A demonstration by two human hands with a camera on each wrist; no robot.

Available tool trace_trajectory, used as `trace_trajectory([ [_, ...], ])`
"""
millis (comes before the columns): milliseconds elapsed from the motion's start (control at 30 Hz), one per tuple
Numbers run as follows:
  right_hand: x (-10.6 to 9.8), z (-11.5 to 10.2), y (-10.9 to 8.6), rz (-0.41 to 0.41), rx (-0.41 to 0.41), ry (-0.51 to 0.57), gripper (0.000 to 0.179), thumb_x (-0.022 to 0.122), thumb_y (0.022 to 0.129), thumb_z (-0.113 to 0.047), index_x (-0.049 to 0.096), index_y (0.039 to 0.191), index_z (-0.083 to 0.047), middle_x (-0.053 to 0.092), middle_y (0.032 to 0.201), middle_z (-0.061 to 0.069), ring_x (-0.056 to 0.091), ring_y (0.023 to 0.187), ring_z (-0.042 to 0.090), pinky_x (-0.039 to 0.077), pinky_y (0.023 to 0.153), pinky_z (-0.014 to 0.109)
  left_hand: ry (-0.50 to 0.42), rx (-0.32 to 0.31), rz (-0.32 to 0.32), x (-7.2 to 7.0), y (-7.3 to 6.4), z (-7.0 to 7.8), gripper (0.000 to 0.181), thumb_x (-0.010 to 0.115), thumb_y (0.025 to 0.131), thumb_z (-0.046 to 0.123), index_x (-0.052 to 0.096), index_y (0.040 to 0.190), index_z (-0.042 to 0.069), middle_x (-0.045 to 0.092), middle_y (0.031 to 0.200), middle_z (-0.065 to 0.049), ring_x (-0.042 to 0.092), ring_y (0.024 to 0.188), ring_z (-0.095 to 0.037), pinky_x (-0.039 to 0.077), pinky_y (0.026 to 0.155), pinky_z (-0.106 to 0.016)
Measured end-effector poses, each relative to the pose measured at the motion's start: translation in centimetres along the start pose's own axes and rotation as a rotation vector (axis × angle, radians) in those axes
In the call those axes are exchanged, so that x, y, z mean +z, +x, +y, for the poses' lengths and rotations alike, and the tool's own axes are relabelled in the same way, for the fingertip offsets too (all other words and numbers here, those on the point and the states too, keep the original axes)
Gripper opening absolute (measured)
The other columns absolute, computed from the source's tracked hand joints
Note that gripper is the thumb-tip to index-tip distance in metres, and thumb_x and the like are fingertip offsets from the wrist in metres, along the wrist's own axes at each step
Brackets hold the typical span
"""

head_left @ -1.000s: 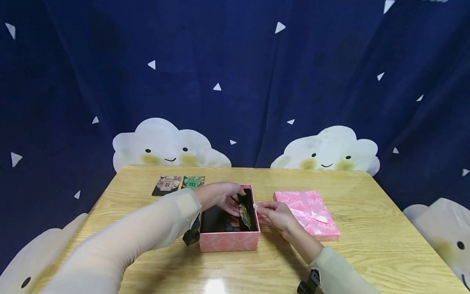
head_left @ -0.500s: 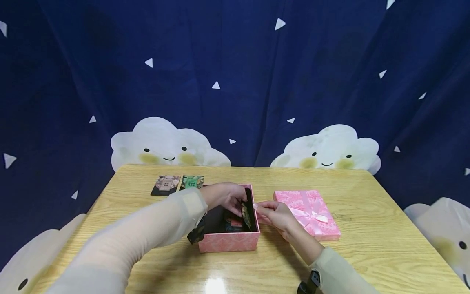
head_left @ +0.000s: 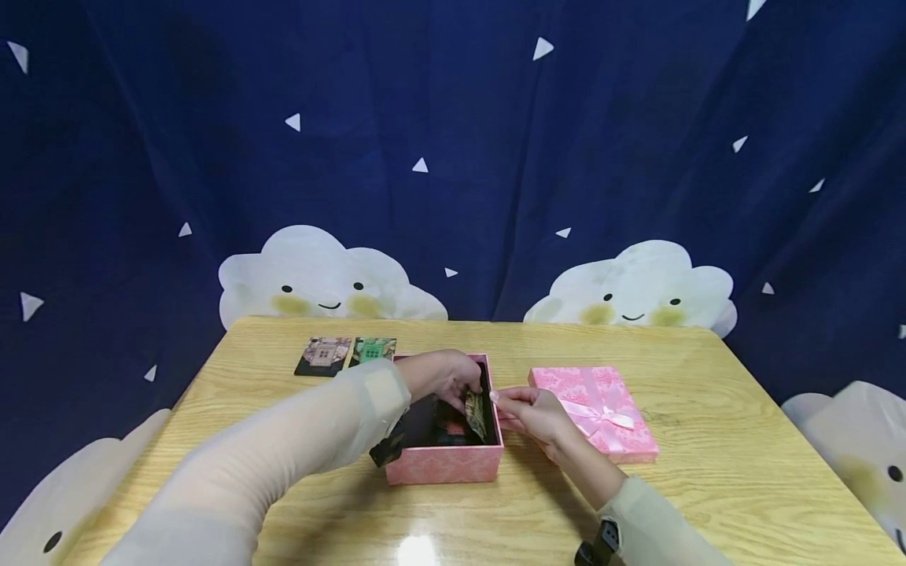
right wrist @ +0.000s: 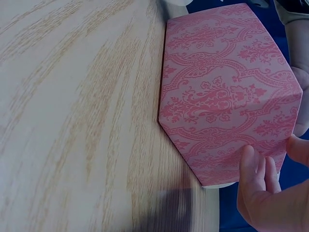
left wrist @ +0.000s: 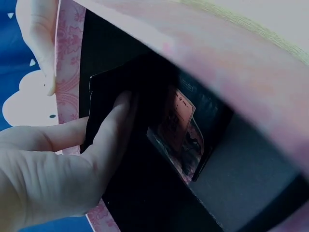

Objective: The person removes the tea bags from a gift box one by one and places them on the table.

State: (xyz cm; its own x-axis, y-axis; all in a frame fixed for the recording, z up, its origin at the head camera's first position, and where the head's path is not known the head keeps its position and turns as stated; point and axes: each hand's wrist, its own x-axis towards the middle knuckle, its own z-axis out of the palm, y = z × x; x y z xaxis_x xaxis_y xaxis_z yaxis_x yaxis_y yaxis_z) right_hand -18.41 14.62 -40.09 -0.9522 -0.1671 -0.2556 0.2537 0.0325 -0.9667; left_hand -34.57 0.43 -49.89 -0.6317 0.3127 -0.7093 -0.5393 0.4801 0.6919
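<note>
1. Pinches a thin patterned card (head_left: pixel 477 417) at its upper edge with the left hand (head_left: pixel 455 383), fingers and thumb apparently on opposite faces. Located inside the open pink box (head_left: pixel 442 467), tilted, just beside the right inner wall.

2. Differs from a second ago: then standing apart from loosely spread fingers, now caught between them. Means, as a judgement, a card under the hand's control rather than standing on its own.

3. Also in the box, to the left of the gripped card and toward the near end: a dark card with a reddish label (left wrist: pixel 176 123), apparently untouched. Too shadowed to tell exactly how supported.

4. Grasps the right wall of the box with the right hand (head_left: pixel 528 413), thumb at the rim, other fingers against the outer side; no visible change over the last second. Probably means a steadied box during the work inside.

5. Farther right, on the table: a pink lid (head_left: pixel 598 397) with a ribbon bow (head_left: pixel 609 418). At far left, side by side: a pinkish card (head_left: pixel 324 356) and a green card (head_left: pixel 373 349), the latter partly hidden by the left sleeve (head_left: pixel 283 448).

6. Outermost: a wooden table (head_left: pixel 708 440), then a navy curtain (head_left: pixel 460 102) with smiling white clouds (head_left: pixel 329 275).
</note>
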Motion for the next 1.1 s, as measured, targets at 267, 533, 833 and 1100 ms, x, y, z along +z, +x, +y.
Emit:
trace_trajectory([
  [267, 0.2, 0.0, -0.2, 0.023, -0.003, -0.005, 0.035, 0.062, 0.092, -0.009, 0.055, 0.116, 0.017, 0.066, 0.082, 0.001, 0.064, 0.071, 0.007, 0.059, 0.075, 0.024, 0.047, -0.021, 0.018, -0.7, -2.6, 0.3, 0.020, 0.049, 0.092, 0.003, 0.056, 0.109, -0.006, 0.062, 0.112, -0.023, 0.063, 0.104, -0.032, 0.057, 0.088, -0.046],
  [533, 0.2, 0.0, -0.3, 0.045, -0.001, -0.030, 0.033, 0.062, 0.092, -0.010, 0.059, 0.114, 0.015, 0.061, 0.121, 0.024, 0.068, 0.072, 0.009, 0.060, 0.076, 0.027, 0.080, 0.008, 0.027, -2.2, -3.6, -0.4, 0.020, 0.053, 0.091, 0.003, 0.055, 0.109, -0.006, 0.063, 0.108, -0.023, 0.064, 0.100, -0.032, 0.057, 0.085, -0.045],
  [833, 0.2, 0.0, -0.2, 0.044, 0.007, -0.027, 0.033, 0.062, 0.092, -0.009, 0.057, 0.114, 0.016, 0.067, 0.076, -0.001, 0.066, 0.070, 0.008, 0.059, 0.073, 0.024, 0.054, 0.028, 0.069, 0.4, -15.9, 1.6, 0.021, 0.052, 0.092, 0.000, 0.057, 0.111, -0.007, 0.065, 0.114, -0.021, 0.064, 0.108, -0.029, 0.054, 0.096, -0.042],
  [1100, 0.3, -0.1, -0.4, 0.043, -0.006, -0.027, 0.035, 0.061, 0.092, -0.008, 0.055, 0.117, 0.017, 0.068, 0.078, 0.000, 0.066, 0.072, 0.007, 0.060, 0.075, 0.025, 0.041, 0.095, 0.139, 1.9, -20.5, 2.0, 0.021, 0.053, 0.092, 0.001, 0.057, 0.110, -0.010, 0.066, 0.110, -0.021, 0.065, 0.106, -0.029, 0.053, 0.098, -0.042],
])
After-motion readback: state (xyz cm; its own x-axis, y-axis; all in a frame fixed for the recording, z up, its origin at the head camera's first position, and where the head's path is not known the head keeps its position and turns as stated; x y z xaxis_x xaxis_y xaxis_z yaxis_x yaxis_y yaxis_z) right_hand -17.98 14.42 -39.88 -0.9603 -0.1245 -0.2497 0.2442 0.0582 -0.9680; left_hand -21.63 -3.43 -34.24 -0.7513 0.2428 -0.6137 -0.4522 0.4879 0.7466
